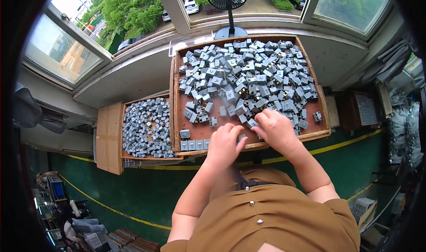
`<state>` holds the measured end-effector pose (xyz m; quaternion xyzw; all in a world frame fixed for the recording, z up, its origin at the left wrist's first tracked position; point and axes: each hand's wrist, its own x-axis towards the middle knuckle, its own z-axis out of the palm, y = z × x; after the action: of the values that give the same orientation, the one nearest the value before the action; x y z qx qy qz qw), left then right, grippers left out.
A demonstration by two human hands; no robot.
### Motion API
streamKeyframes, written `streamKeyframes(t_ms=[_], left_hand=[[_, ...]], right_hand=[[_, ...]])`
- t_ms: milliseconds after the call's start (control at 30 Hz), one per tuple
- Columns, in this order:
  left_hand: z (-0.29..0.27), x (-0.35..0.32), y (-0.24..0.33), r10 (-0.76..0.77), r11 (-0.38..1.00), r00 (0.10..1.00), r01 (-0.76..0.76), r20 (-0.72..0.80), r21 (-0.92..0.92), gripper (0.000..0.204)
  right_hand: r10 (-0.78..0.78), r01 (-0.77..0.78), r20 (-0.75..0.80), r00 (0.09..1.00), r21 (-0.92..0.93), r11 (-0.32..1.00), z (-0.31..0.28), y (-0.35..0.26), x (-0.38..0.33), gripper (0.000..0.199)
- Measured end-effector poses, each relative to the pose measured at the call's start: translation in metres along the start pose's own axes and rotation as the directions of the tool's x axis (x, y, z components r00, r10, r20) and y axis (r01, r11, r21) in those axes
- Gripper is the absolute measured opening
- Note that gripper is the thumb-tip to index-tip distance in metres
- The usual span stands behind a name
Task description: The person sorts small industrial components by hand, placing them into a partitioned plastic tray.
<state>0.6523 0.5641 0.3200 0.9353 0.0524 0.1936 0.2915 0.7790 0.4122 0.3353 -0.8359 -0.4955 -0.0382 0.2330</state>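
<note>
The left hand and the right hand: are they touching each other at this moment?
Apart. The head view shows a gap between the left hand and the right hand, with part of the wooden tray's front rim visible between them.

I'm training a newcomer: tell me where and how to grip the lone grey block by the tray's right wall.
Pinch the boxy grey block by its near and far sides, probably from above-left: bare tray floor lies left, but the right wall is close.

Daylight enters through pale-framed rectangular glass windows (348, 8). Fisheye distortion bends straight edges; corners darken to black. Local blur softens several small grey boxy components (229, 95).
</note>
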Motion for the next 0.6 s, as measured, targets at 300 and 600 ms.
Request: streamKeyframes(t_ms=[300, 600], left_hand=[[0.004, 0.001, -0.006, -0.098, 0.992, 0.995, 0.097, 0.008, 0.084, 0.019], [0.018, 0.007, 0.000, -0.043, 0.995, 0.988, 0.030, 0.146, 0.092, 0.023]], right_hand=[[-0.132, 0.130, 0.044, 0.990, 0.036, 0.991, -0.006, -0.007, -0.011, 0.018], [0.046, -0.038, 0.148, 0.988, -0.056, 0.998, -0.001, -0.003, -0.017, 0.024]])
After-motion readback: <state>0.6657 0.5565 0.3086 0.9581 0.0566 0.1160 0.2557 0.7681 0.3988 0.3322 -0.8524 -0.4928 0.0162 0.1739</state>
